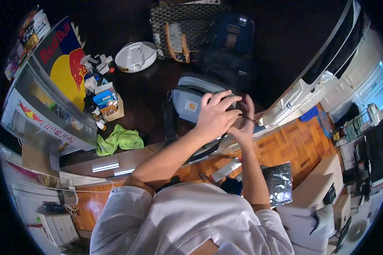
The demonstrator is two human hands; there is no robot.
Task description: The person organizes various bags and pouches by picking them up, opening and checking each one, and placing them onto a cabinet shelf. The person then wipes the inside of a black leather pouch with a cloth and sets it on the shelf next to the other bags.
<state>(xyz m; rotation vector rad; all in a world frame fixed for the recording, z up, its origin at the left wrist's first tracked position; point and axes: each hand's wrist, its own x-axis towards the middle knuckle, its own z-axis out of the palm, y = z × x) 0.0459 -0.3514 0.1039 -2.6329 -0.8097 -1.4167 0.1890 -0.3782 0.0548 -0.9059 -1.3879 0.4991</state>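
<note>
Dark tabletop: head view, and we're looking down on a long dark surface (144, 93) with a wooden floor (302, 140) showing below and to the right.
Left flank: a drinks cooler (51, 112) stands here with Red Bull lettering, a big yellow-and-red panel (66, 72) rising behind its front.
Beside the cooler: an open box (120, 109) packed with small items, and just in front of it a crumpled green cloth (120, 141).
Far side: a white rounded object (136, 57) sits next to a patterned tote (170, 19) with tan handles; to the tote's right, a navy backpack (232, 38) almost melts into the dark.
Centre stage: it's the grey bag (183, 112), in the middle of the surface near its front edge, square patch (192, 105) facing the wearer, dark strap (170, 123) hanging at its left.
Left hand: reaching across the bag's right part, this left hand (215, 114) has its fingers spread and bent; whether they grip anything, I cannot tell.
Right hand: close up against its partner at the bag's right end, the right hand (244, 127) curves its fingers and thumb inward; its grip is unclear too, anything between the hands being too small and dark to make out.
Lower right: a shiny silver packet (281, 182) lies near a pale seat (315, 182).
</note>
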